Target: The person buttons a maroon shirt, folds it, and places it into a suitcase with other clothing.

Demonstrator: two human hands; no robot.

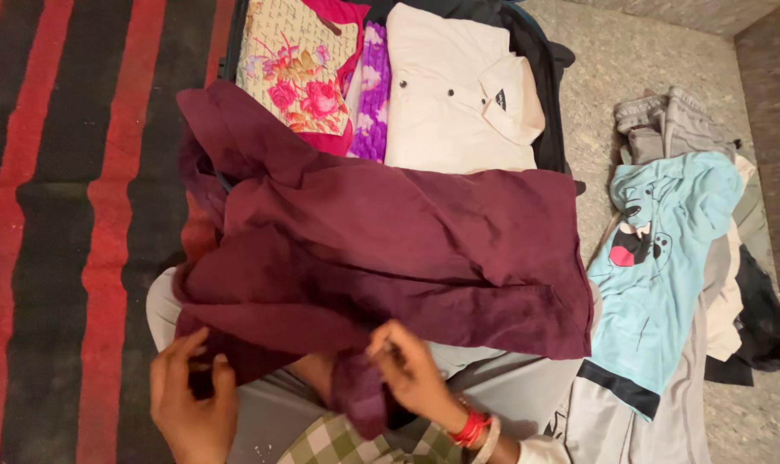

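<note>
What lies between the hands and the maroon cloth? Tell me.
Nothing visible. The left hand grips the maroon cloth at its near left edge, and the right hand pinches its near fold. The cloth is draped over the open suitcase.

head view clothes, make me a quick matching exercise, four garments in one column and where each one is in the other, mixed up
Things:
1. maroon garment
2. white shirt
3. light blue t-shirt
4. floral cloth

Places:
A. folded at the suitcase's right side
B. on the clothes pile on the floor, far right
C. spread out, gripped by left hand and right hand
D. at the suitcase's left side

Pairs: 1-C, 2-A, 3-B, 4-D
</note>
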